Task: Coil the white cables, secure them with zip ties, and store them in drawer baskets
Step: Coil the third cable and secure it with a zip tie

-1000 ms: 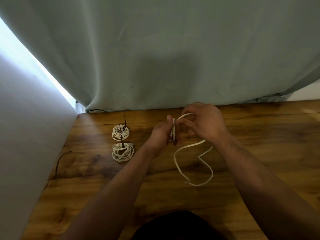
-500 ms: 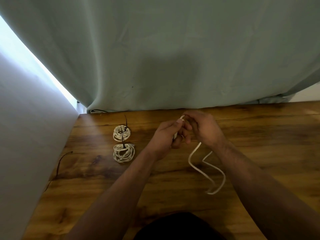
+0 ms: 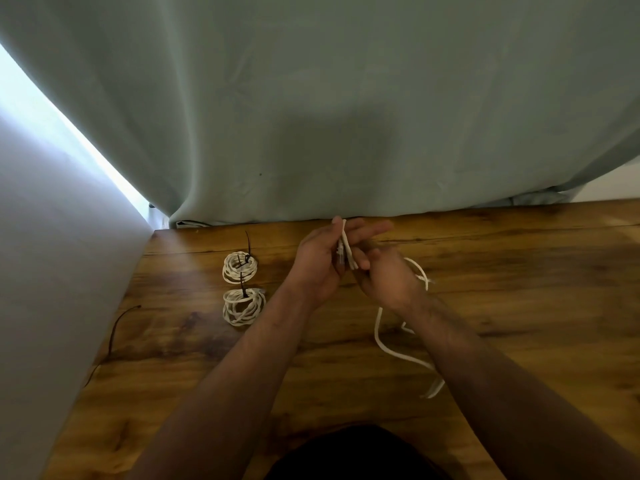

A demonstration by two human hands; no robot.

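Observation:
My left hand (image 3: 317,261) grips a small coil of white cable (image 3: 347,249) held upright above the wooden table (image 3: 519,271). My right hand (image 3: 388,277) is close beside it, fingers on the same cable; the loose tail (image 3: 391,348) runs from under that hand in a loop across the table toward me. Two finished white coils lie left of my hands, the far coil (image 3: 240,267) and the near coil (image 3: 243,305), each bound with a dark zip tie.
A loose dark zip tie (image 3: 114,336) lies near the table's left edge by the grey wall (image 3: 52,271). A pale green curtain (image 3: 329,116) hangs along the table's far edge. No drawer baskets are in view.
My right hand has swung down and to the right around the coil, and the loose tail has shortened and shifted rightward. My left hand's fingers have stretched out with the coil.

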